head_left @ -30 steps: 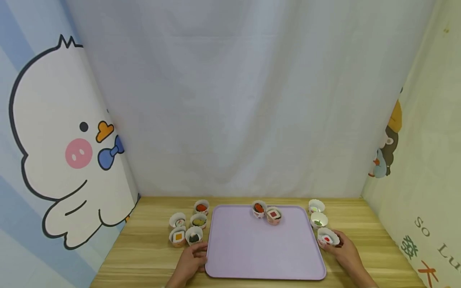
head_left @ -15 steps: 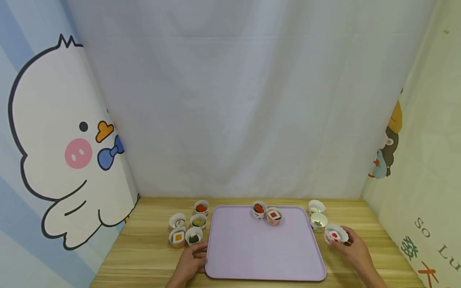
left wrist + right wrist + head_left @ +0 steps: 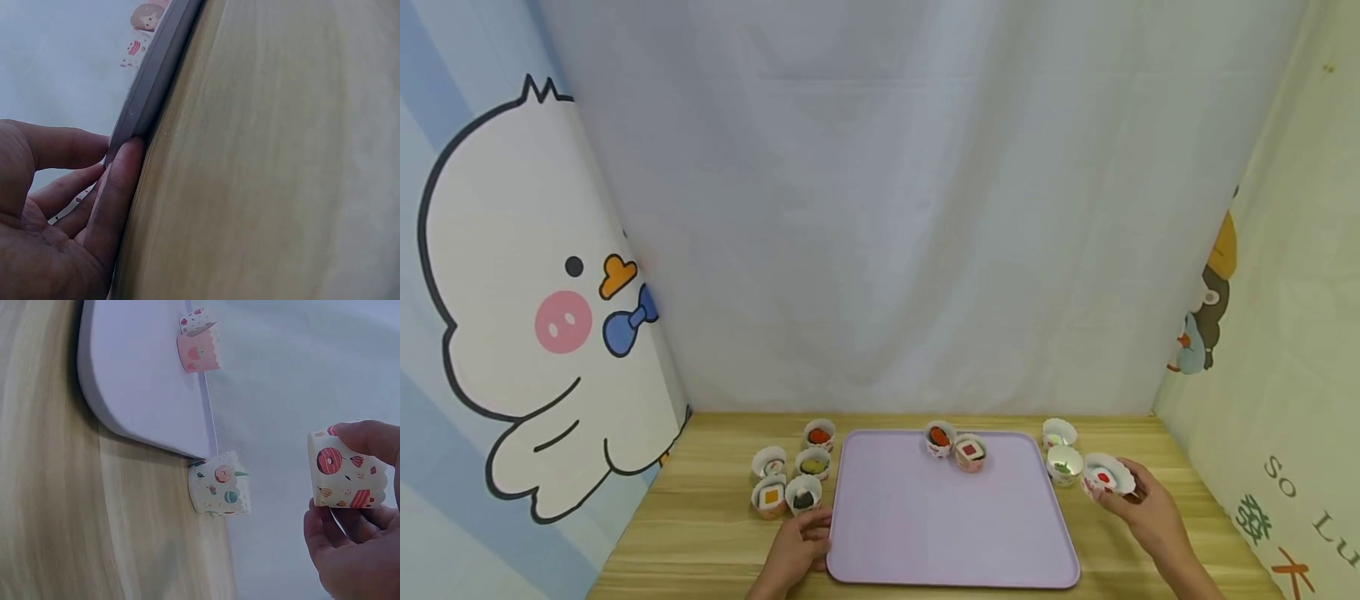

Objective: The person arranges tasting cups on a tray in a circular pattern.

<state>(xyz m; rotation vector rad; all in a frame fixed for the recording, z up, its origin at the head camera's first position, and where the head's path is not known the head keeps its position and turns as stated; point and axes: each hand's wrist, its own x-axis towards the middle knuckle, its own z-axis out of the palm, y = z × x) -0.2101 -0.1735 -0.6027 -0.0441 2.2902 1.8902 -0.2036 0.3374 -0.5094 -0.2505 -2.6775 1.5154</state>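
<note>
My right hand (image 3: 1156, 517) holds a white paper baking cup (image 3: 1107, 475) with a scalloped rim, above the table right of the tray. Something white and red lies inside it. In the right wrist view, the thumb presses one side of the printed cup (image 3: 350, 472) and the fingers support the other. My left hand (image 3: 793, 546) is at the left edge of the lilac tray (image 3: 951, 525). Close up, its thumb meets the tray's rim (image 3: 147, 94) and its fingers touch the outer side. Two filled cups, one with a red piece (image 3: 939, 437) and one with a white-and-red piece (image 3: 970, 452), stand at the tray's back edge.
Several filled baking cups cluster left of the tray, among them one with a dark-and-white piece (image 3: 804, 494) near my left hand. Two more cups, one with something green (image 3: 1063, 465), stand beside the tray's right edge. A white curtain (image 3: 910, 250) hangs behind the wooden table (image 3: 677, 533).
My right hand has lifted the baking cup with the red-and-white piece off the table and moved it right and slightly farther back. My left hand and the tray have stayed in place.
</note>
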